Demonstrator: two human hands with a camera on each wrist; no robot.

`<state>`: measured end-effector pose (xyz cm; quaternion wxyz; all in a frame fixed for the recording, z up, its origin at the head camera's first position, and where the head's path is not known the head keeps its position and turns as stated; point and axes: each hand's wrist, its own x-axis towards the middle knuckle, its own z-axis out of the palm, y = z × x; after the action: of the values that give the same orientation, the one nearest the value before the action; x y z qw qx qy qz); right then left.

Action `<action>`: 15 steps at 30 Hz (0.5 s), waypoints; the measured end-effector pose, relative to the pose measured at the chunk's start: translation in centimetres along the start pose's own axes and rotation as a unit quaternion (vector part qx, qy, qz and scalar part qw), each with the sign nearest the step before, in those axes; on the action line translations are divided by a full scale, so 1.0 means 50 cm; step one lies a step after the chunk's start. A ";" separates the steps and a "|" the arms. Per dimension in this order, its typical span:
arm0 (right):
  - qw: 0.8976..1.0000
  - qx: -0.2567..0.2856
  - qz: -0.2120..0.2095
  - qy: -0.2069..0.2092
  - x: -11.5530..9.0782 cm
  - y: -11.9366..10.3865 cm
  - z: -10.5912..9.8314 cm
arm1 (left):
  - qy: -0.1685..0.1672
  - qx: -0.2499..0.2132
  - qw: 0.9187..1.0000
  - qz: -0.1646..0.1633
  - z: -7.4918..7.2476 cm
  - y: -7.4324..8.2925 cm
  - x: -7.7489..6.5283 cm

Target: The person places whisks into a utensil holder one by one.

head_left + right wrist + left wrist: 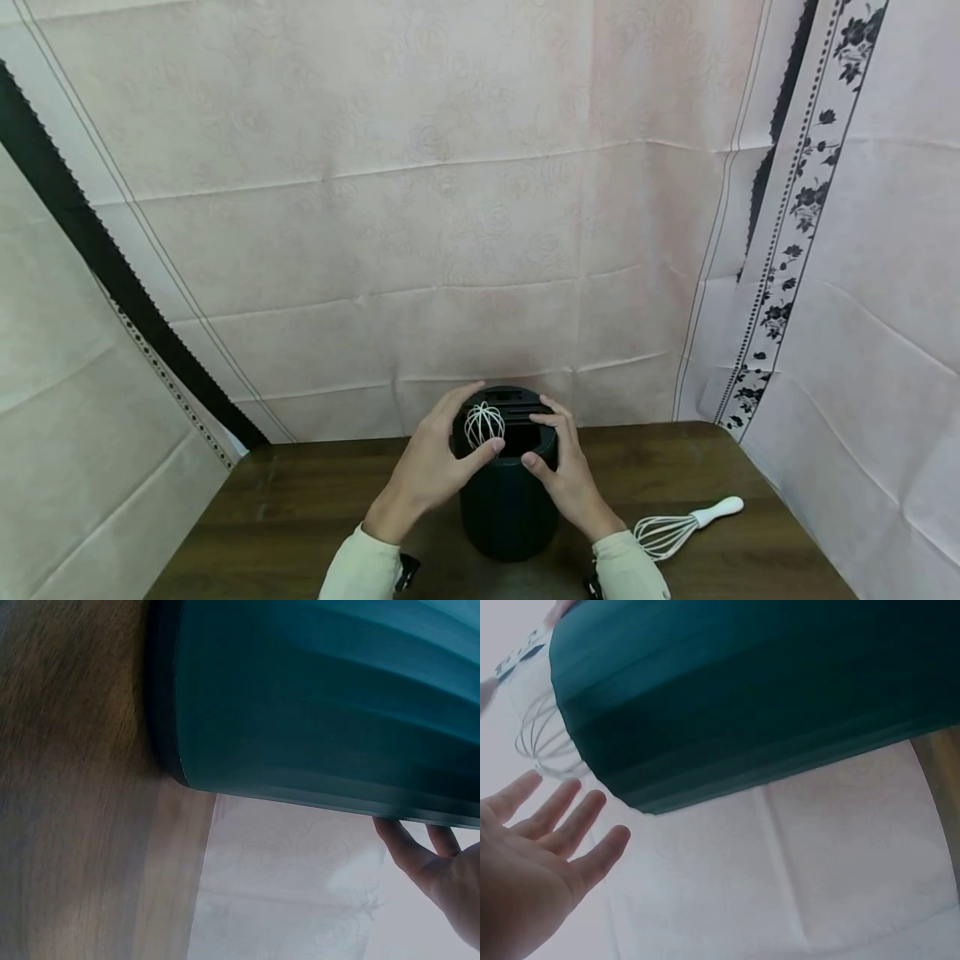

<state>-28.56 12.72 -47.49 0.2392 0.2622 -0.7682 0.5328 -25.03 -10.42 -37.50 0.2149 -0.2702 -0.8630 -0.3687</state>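
Observation:
A dark green ribbed utensil holder (510, 517) stands upright on the wooden table, with slots and a larger opening in its top. A small wire whisk (484, 422) stands in it, wire loops upward; its handle is hidden inside. My left hand (435, 454) is spread beside the holder's left rim, around the whisk. In the left wrist view its fingers (577, 825) look apart from the holder and the wires. At the right rim is my right hand (566, 471), thumb at the front and fingers over the top edge; its fingertips (390, 829) touch the holder's side.
Another whisk (690, 525) with a white handle lies on the table (315, 517) to the right, near my right sleeve. A pale patterned cloth (450, 250) hangs behind the table and along both sides.

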 end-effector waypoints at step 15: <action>1.000 0.005 0.003 -0.006 0.001 0.003 -0.001 | -0.047 -0.073 0.995 -0.050 0.045 -0.105 -0.020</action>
<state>-28.69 12.78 -47.53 0.2319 0.2643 -0.7678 0.5356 -27.94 -12.10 -42.26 0.1349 -0.2590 -0.8554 -0.4278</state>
